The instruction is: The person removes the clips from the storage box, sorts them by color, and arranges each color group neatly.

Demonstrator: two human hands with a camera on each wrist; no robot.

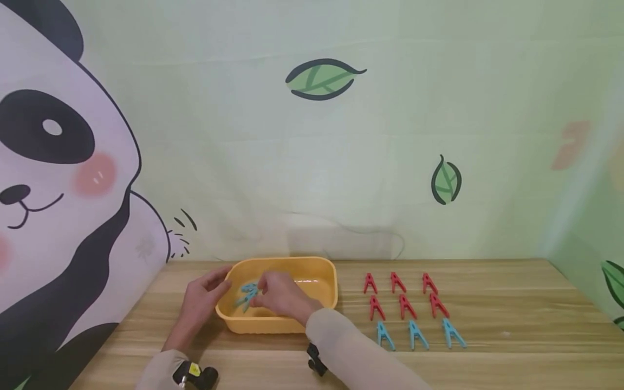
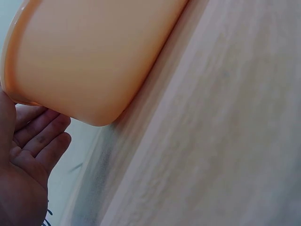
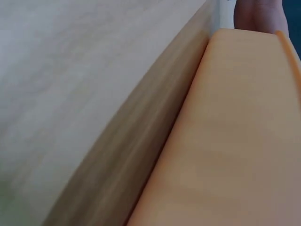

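Note:
A yellow plastic basin (image 1: 270, 325) stands on the table, with a few blue clothespins (image 1: 246, 297) lying together in its left part. My left hand (image 1: 202, 298) holds the basin's left rim, thumb at the edge and fingers outside; the left wrist view shows those fingers (image 2: 44, 134) under the rim beside the wall. Over the basin, my right hand (image 1: 283, 295) reaches in from the right, bent fingers and thumb right at the blue clothespins. I cannot tell whether it pinches one. The right wrist view has only the basin's outer wall (image 3: 235, 127) and part of the left hand.
Right of the basin, clothespins lie in three rows of three: two rows of red clothespins (image 1: 402, 307) behind and a front row of blue clothespins (image 1: 417, 335). The wooden table (image 1: 512, 303) meets a green backdrop (image 1: 370, 162) printed with a panda and leaves.

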